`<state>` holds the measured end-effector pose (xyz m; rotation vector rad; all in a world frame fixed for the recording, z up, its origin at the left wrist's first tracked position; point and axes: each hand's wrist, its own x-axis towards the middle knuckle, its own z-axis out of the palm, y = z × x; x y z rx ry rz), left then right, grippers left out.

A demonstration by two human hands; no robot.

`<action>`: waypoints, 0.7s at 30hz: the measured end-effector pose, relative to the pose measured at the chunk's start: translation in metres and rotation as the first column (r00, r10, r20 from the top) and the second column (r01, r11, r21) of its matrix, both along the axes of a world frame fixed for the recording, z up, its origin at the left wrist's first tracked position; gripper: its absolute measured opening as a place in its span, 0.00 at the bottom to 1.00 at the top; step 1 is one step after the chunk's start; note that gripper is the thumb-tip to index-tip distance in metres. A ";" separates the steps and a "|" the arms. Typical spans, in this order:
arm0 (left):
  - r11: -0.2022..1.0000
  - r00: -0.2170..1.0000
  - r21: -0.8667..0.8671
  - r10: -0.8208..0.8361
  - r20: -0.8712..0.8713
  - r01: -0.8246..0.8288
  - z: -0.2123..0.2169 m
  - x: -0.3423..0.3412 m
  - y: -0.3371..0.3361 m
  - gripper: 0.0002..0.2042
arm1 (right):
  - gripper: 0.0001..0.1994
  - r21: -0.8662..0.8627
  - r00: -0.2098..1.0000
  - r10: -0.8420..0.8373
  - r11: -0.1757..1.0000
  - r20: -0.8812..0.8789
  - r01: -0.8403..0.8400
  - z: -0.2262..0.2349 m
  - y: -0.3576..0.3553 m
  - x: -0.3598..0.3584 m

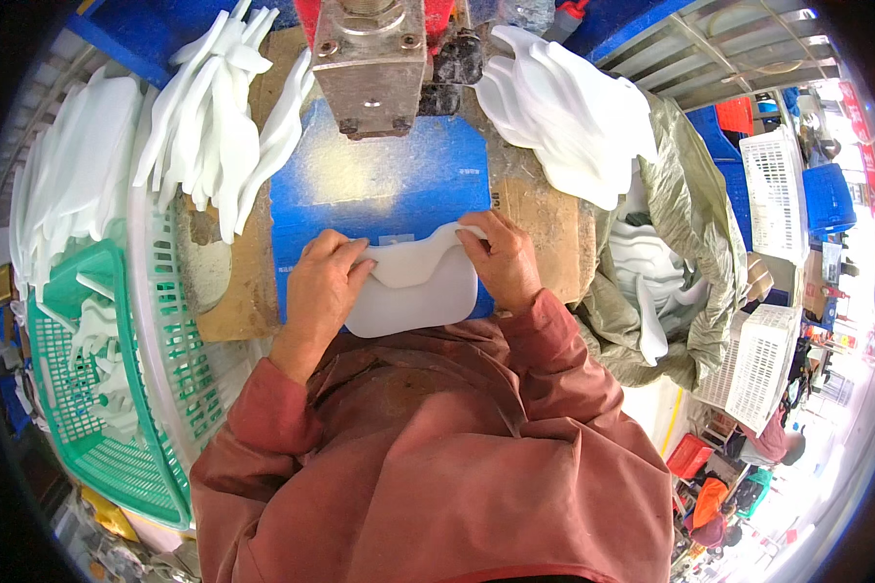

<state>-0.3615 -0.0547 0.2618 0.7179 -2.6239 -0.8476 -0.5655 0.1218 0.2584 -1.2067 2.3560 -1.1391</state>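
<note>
A white, flat, soft-looking shaped piece [413,303] with a wavy upper edge and a rounded lower part hangs between my hands, at the near edge of a blue sheet [306,209]. My left hand [323,291] pinches its left upper corner between thumb and fingers. At the right upper corner, my right hand [507,262] grips it the same way. The piece's upper strip looks folded or doubled over the lower part; I cannot tell whether it is one piece or two. Just beyond the hands stands a metal machine head [369,83] over the sheet.
Stacks of similar white pieces lie at left [226,117] and right [569,117] of the machine. A green basket [126,466] with white scraps stands at far left. An open grey-green sack [695,185] holds more pieces at right. People and crates appear at far right.
</note>
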 end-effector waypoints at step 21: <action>0.980 0.980 -0.049 -0.196 -0.021 0.195 0.003 -0.057 0.069 0.19 | 0.10 -0.074 0.960 -0.205 0.972 0.192 0.223 0.011 0.022 0.007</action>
